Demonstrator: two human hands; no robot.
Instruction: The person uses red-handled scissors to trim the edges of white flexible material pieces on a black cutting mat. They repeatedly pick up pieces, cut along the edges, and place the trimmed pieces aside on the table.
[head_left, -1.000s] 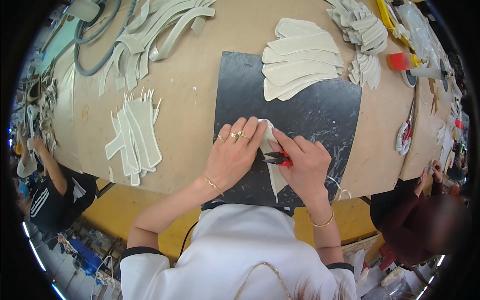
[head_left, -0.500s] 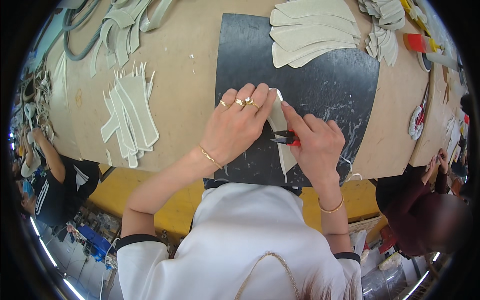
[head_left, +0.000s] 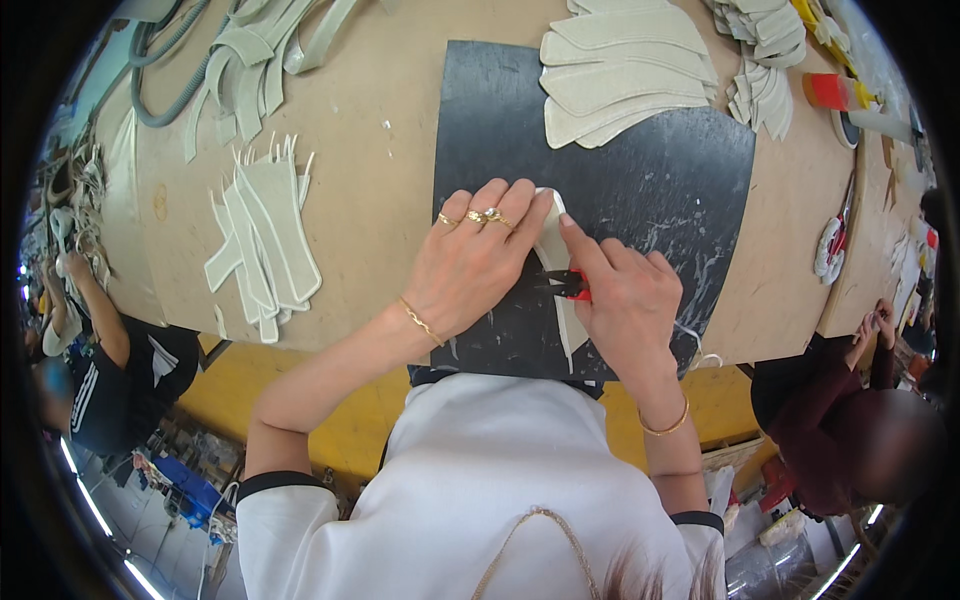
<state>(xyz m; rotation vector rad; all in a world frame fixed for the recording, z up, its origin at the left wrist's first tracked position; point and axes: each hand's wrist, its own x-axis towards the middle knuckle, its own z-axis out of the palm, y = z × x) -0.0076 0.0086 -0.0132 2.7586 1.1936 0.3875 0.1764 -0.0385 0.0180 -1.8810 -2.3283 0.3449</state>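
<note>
Head view: left hand [head_left: 475, 262] presses the cream piece [head_left: 551, 245], grip unclear; right hand [head_left: 632, 297] grips red snips [head_left: 574, 285]; smooth the edge [head_left: 559, 204] evenly.

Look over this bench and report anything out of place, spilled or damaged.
Nothing looks spilled. The black rectangular mat bears pale streaks on its right side, so its surface looks worn. A thin white strip curls loosely by the mat's lower right corner, and tiny white scraps lie stray on the tan table.
</note>
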